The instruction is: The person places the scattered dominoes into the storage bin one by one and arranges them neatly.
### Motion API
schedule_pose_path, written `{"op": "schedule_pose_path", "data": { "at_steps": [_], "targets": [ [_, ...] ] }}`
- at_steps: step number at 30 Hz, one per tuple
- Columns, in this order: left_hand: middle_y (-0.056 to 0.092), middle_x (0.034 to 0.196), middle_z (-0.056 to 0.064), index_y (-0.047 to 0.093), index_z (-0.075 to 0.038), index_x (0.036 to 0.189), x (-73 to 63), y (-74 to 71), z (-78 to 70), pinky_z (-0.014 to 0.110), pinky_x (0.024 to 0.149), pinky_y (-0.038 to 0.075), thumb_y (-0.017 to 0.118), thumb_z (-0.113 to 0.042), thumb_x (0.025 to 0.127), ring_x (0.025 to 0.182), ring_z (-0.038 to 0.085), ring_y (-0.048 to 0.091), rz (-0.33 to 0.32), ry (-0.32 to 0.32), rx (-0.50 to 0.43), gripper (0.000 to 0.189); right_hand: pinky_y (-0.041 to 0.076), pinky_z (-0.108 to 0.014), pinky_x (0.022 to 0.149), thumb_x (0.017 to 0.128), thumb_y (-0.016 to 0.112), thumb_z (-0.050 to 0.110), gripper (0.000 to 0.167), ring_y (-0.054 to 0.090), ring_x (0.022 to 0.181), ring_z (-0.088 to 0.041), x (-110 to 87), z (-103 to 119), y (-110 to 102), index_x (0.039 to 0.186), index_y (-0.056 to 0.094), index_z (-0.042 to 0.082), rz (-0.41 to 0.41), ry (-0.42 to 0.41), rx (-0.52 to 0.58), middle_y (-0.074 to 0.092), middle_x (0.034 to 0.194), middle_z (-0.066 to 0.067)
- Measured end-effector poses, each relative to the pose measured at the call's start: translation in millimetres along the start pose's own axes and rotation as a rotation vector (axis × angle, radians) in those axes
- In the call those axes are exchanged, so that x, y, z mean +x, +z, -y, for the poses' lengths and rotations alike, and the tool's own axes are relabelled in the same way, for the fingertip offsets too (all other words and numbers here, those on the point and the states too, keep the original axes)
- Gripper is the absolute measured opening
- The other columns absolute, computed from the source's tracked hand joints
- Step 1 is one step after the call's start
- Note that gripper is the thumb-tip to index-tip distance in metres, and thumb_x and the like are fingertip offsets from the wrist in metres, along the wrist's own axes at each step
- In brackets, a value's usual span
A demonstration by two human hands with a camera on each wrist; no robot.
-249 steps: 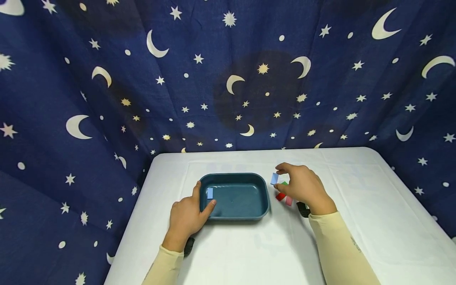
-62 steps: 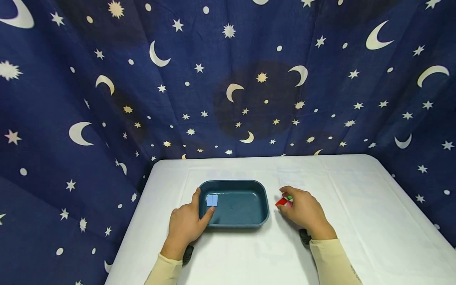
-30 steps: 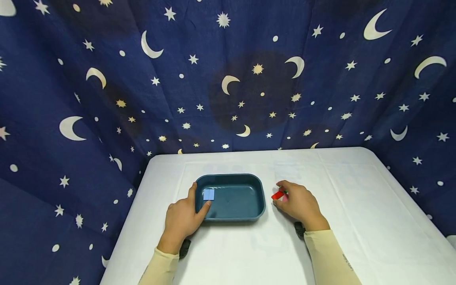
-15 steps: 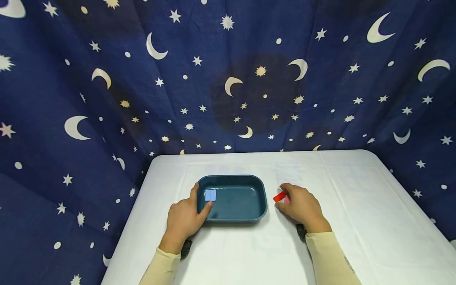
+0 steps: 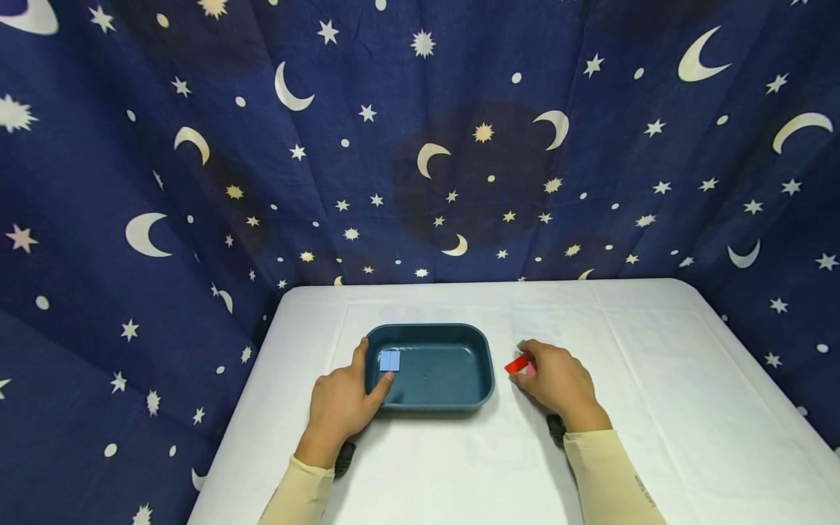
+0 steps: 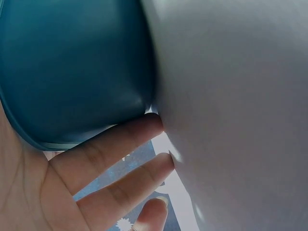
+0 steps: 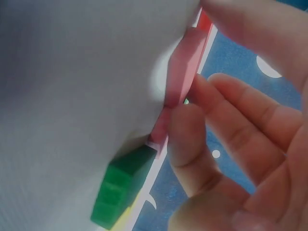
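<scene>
My left hand (image 5: 344,401) holds the left end of a dark teal tray (image 5: 453,368), thumb over the near rim. In the left wrist view two fingers (image 6: 101,156) lie along the outside of the tray. Inside, at the left, two light-blue blocks (image 5: 390,361) lie side by side. Right of the tray, my right hand (image 5: 558,379) pinches a red block (image 5: 517,364) between thumb and index finger, low over the cloth. A pink block (image 5: 531,370) shows under that palm. The right wrist view shows the pink block (image 7: 183,67) and a green block (image 7: 118,187) on the cloth.
A white cloth (image 5: 656,408) covers the table. Another pinkish piece (image 7: 161,127) and a yellow edge (image 7: 126,217) show near the green block. A dark blue curtain (image 5: 367,175) with moons and stars hangs behind the table.
The light-blue block that my right hand held 8.3 s ago now lies in the tray beside the first. My right hand has since moved to the red block; the left hand stays on the tray.
</scene>
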State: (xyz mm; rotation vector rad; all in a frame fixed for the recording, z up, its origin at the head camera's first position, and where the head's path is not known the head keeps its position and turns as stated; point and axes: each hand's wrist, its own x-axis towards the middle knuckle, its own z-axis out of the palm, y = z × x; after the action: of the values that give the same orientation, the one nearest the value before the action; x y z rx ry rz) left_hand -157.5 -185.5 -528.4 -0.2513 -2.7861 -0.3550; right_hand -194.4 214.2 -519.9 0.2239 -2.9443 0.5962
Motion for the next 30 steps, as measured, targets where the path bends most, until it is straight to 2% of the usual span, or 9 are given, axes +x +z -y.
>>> {"op": "schedule_pose_path", "data": {
  "at_steps": [17,30],
  "targets": [
    [0.066,0.067,0.005,0.043,-0.005,0.159,-0.6,-5.1,-2.8,0.043,0.052,0.045,0.046,-0.076,0.099,0.057,0.023,0.064,0.013,-0.007,-0.005,0.093,0.05,-0.046,0.063,0.078,0.092,0.048,0.064,0.069,0.091,-0.03,-1.1,3.0,-0.8,0.13,0.072,0.017,0.006,0.045,0.008,0.076,0.114,-0.009],
    [0.068,0.069,0.007,0.042,-0.005,0.159,0.2,-6.3,-2.4,0.044,0.052,0.045,0.044,-0.078,0.099,0.058,0.024,0.066,0.007,0.0,-0.002,0.095,0.051,-0.049,0.066,0.079,0.092,0.04,0.058,0.07,0.09,-0.033,0.3,8.2,-1.3,0.128,0.073,0.016,-0.004,0.075,0.03,0.076,0.111,-0.008]
  ]
}}
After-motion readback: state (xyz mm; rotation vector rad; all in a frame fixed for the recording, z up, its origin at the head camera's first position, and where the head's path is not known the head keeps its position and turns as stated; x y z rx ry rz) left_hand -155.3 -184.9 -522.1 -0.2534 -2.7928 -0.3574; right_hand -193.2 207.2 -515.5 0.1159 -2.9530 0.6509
